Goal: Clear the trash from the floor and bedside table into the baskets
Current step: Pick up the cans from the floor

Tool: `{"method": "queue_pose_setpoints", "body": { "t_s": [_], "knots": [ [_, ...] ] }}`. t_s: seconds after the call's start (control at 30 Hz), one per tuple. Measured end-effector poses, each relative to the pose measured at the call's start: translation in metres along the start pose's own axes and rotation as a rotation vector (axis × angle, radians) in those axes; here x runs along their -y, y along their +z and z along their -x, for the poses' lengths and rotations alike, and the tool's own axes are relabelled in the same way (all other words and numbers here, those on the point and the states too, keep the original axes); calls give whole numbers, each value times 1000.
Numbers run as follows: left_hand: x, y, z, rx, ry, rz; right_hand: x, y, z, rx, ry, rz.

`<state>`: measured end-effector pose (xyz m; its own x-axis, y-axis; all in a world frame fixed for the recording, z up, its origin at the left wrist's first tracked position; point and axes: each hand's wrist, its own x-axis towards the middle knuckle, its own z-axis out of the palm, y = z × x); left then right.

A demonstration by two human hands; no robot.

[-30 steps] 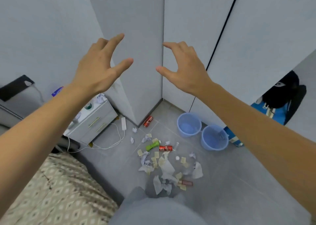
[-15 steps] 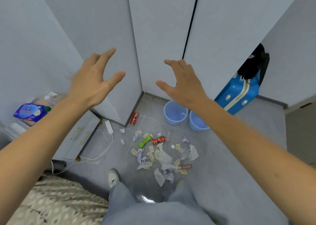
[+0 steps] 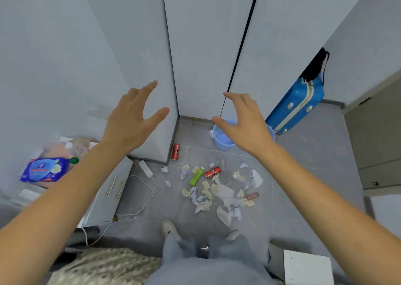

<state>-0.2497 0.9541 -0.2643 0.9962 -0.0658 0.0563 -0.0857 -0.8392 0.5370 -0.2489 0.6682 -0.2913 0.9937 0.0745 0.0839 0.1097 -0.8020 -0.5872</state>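
Closer now, I hold left hand (image 3: 132, 120) and right hand (image 3: 245, 122) open, empty; baskets (image 3: 223, 140), perhaps two, at 12 o'clock; crouch first, grasping litter (image 3: 217, 189) singly.

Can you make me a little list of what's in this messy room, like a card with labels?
left hand: raised, fingers spread, holding nothing
right hand: raised, fingers spread, holding nothing
floor trash: crumpled tissues, green bottle, red can lying in the pile
stray can: second red can by the wardrobe corner, apart from the pile
basket: light blue basket, partly hidden behind the right hand
bedside table: with a blue wipes pack on top
also there: blue suitcase leaning by the wardrobe
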Motion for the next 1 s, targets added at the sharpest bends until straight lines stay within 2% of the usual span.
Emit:
{"method": "queue_pose_setpoints", "body": {
  "t_s": [0.43,0.8,1.0],
  "knots": [
    [-5,67,5,103,68,-28,-78,37,46,26,204,-19],
    [35,137,-94,318,142,10,-112,87,26,15,462,-4],
    [80,217,-138,419,154,-31,-160,168,-6,72,486,-37]
  ]
}}
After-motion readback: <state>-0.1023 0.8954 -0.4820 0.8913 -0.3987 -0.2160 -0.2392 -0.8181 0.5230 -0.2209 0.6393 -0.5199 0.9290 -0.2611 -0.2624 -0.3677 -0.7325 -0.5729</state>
